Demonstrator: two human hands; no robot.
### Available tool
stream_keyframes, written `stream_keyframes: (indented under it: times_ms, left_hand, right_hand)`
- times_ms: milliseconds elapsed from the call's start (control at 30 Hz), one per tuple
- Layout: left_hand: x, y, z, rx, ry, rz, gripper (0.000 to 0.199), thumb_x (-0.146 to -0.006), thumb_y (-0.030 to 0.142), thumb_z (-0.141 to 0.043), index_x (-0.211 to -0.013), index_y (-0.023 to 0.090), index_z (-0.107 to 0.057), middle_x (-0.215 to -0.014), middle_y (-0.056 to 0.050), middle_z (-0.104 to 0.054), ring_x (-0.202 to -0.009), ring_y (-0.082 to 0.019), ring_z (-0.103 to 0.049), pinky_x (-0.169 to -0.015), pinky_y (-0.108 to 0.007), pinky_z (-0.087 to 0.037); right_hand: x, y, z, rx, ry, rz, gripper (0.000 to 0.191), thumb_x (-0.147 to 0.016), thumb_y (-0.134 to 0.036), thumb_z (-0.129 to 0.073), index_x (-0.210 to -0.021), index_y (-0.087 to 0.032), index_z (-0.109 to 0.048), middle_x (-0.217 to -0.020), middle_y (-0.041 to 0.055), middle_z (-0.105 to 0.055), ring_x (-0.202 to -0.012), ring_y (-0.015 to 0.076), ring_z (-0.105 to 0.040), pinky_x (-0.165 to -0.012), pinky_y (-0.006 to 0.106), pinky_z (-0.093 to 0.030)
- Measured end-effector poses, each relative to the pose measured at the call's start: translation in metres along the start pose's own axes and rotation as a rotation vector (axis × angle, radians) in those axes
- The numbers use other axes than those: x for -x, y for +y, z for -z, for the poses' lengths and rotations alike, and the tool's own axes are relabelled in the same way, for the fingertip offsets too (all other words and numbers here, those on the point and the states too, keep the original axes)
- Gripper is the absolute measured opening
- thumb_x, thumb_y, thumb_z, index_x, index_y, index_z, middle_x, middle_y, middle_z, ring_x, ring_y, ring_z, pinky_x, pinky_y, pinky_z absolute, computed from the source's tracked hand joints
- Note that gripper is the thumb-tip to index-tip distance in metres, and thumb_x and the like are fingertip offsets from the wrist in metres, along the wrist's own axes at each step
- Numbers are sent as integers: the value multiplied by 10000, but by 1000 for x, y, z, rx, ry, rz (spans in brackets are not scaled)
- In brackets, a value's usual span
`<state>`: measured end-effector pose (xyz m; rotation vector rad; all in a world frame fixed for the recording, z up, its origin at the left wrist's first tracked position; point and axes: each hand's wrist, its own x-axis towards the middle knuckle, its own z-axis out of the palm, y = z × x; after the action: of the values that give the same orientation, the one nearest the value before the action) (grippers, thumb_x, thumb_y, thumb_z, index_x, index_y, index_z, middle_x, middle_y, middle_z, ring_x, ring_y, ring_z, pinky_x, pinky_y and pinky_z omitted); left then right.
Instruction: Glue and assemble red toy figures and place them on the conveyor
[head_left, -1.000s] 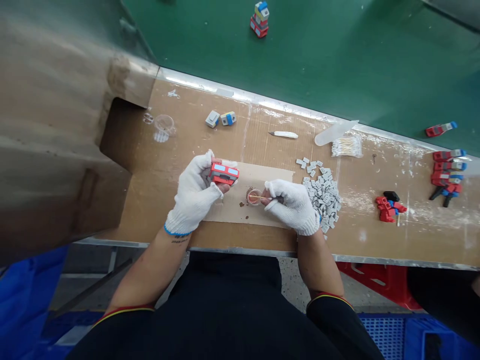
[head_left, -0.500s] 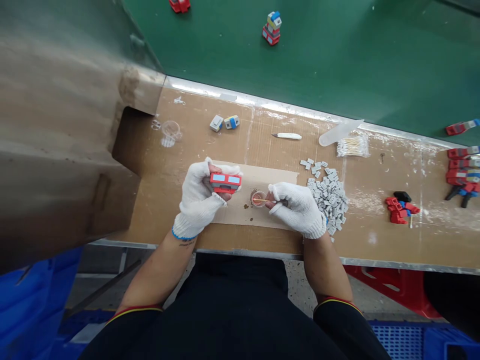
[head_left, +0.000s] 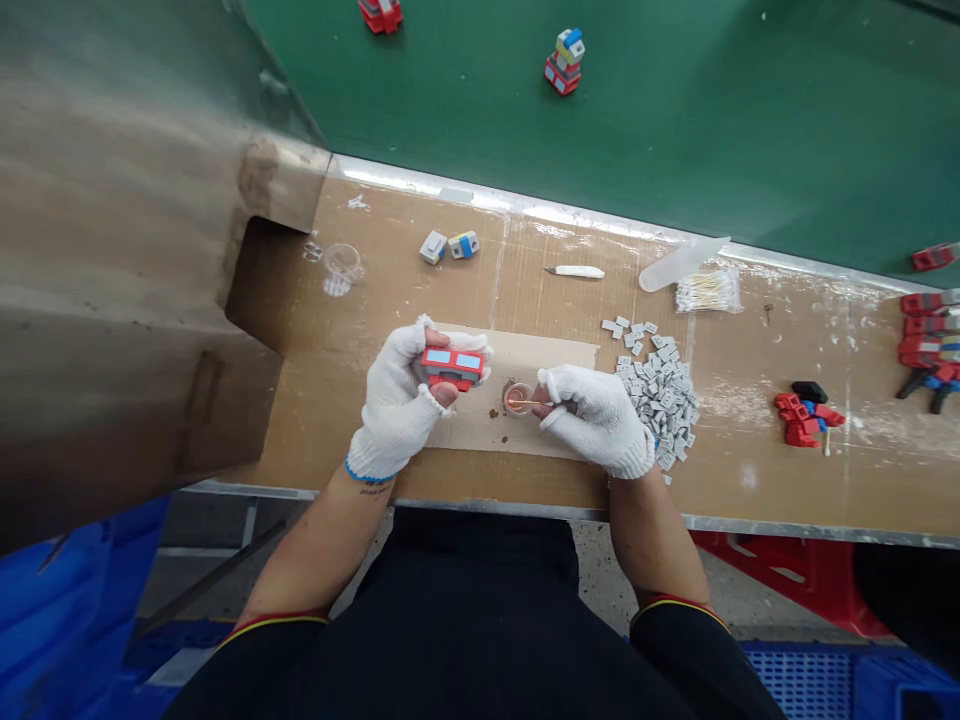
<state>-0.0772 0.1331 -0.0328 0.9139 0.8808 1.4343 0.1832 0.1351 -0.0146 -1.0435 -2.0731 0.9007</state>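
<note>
Gloved and bent round its sides, my left hand (head_left: 397, 400) holds a red and grey toy part (head_left: 453, 367) with two light blue windows. My right hand (head_left: 596, 415), also gloved, pinches a thin cotton swab (head_left: 531, 402). The swab's far end is inside a small clear cup (head_left: 517, 399) of reddish liquid, which stands on a pale cardboard sheet (head_left: 480, 433). Right beside my right hand lies a heap of small grey pieces (head_left: 660, 395).
Behind the hands are two grey-blue blocks (head_left: 448, 246), a white-handled knife (head_left: 576, 271) and bagged swabs (head_left: 707, 292). Red and blue parts (head_left: 806, 415) lie at the right. Toy pieces sit on the green surface (head_left: 675, 120) beyond. A metal panel (head_left: 135, 250) rises at the left.
The red part has tilted slightly in my left hand, with the thumb now at its lower edge. The toys on the green surface have shifted right. My right hand is almost unmoved.
</note>
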Motion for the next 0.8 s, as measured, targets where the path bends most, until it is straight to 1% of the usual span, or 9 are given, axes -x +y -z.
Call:
stream_keyframes:
  times_ms: [67, 167, 267, 367, 433, 533, 600, 667, 800]
  left_hand:
    - [0, 1, 0, -7, 5, -1, 557, -841, 598, -1111, -1094, 237, -771, -1073, -85, -933, -901, -316, -943, -792, -434, -807]
    - [2, 1, 2, -44, 29, 4, 580, -812, 588, -1129, -1076, 224, -762, -1058, -104, -930, -878, -328, -939, -787, -447, -809]
    - [3, 0, 2, -67, 30, -6, 555, -827, 563, -1116, -1088, 230, -757, -1080, -111, -933, -936, -360, -940, -798, -488, -816]
    - [2, -3, 0, -43, 58, -10, 570, -823, 563, -1117, -1125, 233, -764, -1098, -121, -925, -998, -395, -938, -774, -499, -806]
    - [0, -5, -1, -27, 78, 0, 614, -812, 604, -1117, -1153, 236, -763, -1131, -115, -920, -1028, -385, -935, -813, -495, -805]
    - [-3, -8, 1, -34, 78, 33, 634, -851, 635, -1082, -1244, 254, -762, -1235, -95, -915, -1108, -331, -923, -941, -466, -799]
    - [-4, -11, 5, -65, 70, 62, 649, -859, 596, -1079, -1313, 265, -756, -1306, -96, -906, -1161, -312, -908, -997, -442, -785]
    - [-5, -15, 9, -99, 88, 85, 653, -849, 523, -1083, -1346, 262, -749, -1343, -106, -894, -1198, -314, -895, -1028, -434, -772]
    - [-9, -23, 15, -109, 170, 111, 563, -840, 372, -1045, -1305, 249, -752, -1304, -94, -886, -1206, -298, -885, -1040, -415, -753]
  right_hand:
    - [0, 0, 0, 6, 1, 10, 298, -1104, -255, -749, -820, -252, -660, -780, -18, -701, -696, 139, -619, -703, 285, -515]
    - [1, 1, 0, 15, 6, -4, 264, -1089, -269, -775, -843, -253, -679, -802, -16, -718, -705, 141, -625, -712, 288, -532]
    - [2, 2, 0, 9, 7, -25, 229, -1080, -278, -775, -868, -253, -692, -830, -8, -741, -720, 146, -640, -724, 296, -543]
    - [0, 0, 0, 19, -10, -35, 279, -1099, -282, -736, -829, -253, -670, -794, -10, -716, -704, 142, -622, -709, 292, -528]
    - [-1, -1, 0, 22, -3, -25, 300, -1105, -268, -719, -813, -251, -656, -780, -12, -707, -694, 136, -616, -699, 285, -522]
    - [0, 0, 0, 19, 25, -4, 236, -1088, -226, -728, -856, -250, -691, -816, -7, -743, -708, 137, -649, -718, 281, -552]
    - [2, 2, -1, 11, 36, -7, 196, -1078, -211, -730, -886, -252, -718, -850, 2, -776, -743, 150, -694, -755, 292, -591]
    - [4, 5, -1, 1, 39, -13, 174, -1076, -206, -731, -910, -255, -742, -885, 13, -808, -777, 163, -733, -795, 307, -628]
    - [5, 9, -1, -18, 47, 7, 115, -1071, -204, -745, -977, -258, -784, -960, 26, -863, -815, 174, -786, -847, 325, -679]
